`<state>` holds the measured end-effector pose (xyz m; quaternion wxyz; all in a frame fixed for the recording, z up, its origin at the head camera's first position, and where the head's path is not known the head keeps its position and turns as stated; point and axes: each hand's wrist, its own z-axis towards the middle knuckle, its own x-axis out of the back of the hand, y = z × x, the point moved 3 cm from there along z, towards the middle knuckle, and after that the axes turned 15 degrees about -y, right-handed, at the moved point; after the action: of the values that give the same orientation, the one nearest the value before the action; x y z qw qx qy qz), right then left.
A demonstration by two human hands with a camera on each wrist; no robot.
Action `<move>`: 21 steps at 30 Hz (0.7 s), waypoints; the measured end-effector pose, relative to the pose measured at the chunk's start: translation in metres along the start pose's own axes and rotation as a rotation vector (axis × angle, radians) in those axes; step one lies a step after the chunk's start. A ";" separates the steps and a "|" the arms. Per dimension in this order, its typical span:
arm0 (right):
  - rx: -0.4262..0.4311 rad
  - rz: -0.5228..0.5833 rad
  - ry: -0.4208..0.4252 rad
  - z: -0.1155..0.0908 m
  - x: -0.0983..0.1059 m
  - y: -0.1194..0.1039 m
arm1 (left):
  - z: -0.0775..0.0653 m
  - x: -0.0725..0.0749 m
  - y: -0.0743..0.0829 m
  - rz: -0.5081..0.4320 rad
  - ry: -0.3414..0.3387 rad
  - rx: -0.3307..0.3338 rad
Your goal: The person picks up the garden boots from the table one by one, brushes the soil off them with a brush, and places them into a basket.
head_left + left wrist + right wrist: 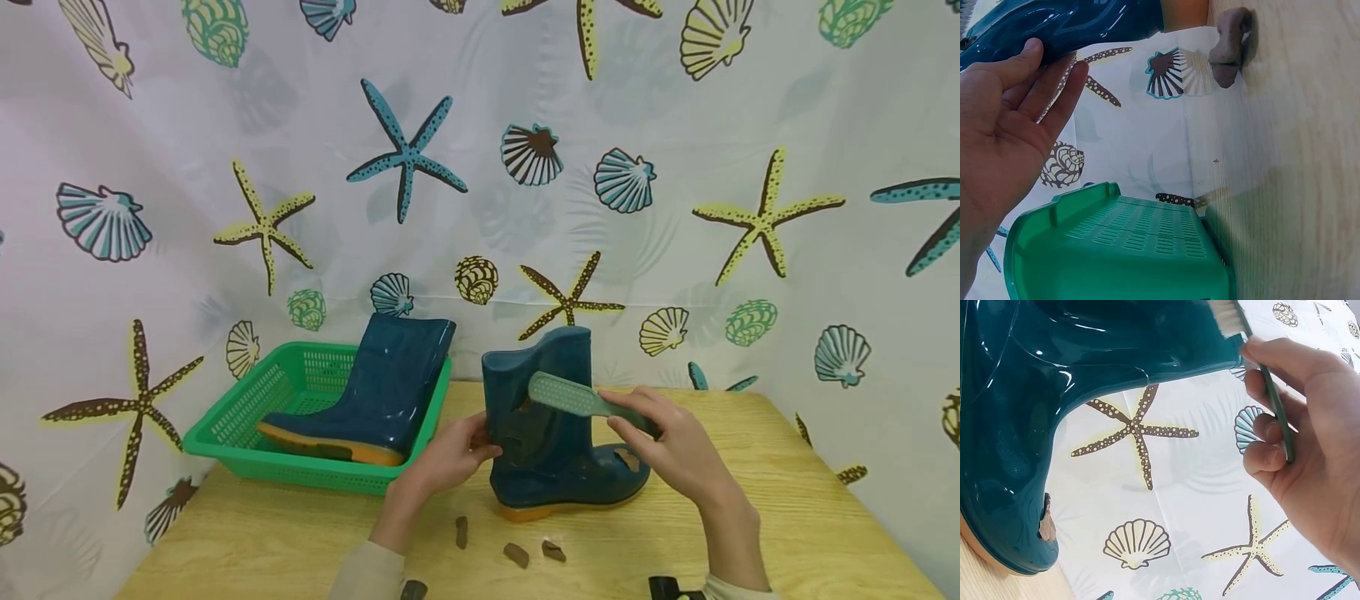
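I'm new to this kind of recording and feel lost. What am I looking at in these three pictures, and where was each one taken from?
There is no machine here, just a person's two bare hands. The wide picture comes from a camera worn on the head, looking forward and down. The other two come from cameras on the wrists, each watching its own hand.

The left hand holds the shaft of a blue boot standing on the wooden table. The right hand grips a green brush at that shaft; its pale bristles show in the right wrist view. A brown patch sits on the toe.

Three brown lumps lie in front, and a second boot rests in the green basket.
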<state>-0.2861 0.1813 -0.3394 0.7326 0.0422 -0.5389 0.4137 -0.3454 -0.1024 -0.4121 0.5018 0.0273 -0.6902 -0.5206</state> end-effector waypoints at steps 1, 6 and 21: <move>0.005 -0.005 0.017 0.000 0.000 0.000 | 0.000 0.000 0.000 -0.003 -0.003 -0.001; 0.010 -0.031 0.024 0.001 0.000 -0.001 | -0.001 0.000 0.000 -0.015 -0.009 0.000; -0.005 0.085 -0.111 0.000 -0.003 0.002 | -0.001 0.000 0.000 -0.012 0.000 0.003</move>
<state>-0.2872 0.1810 -0.3421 0.6835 0.0403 -0.5810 0.4401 -0.3445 -0.1035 -0.4122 0.4986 0.0323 -0.6909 -0.5225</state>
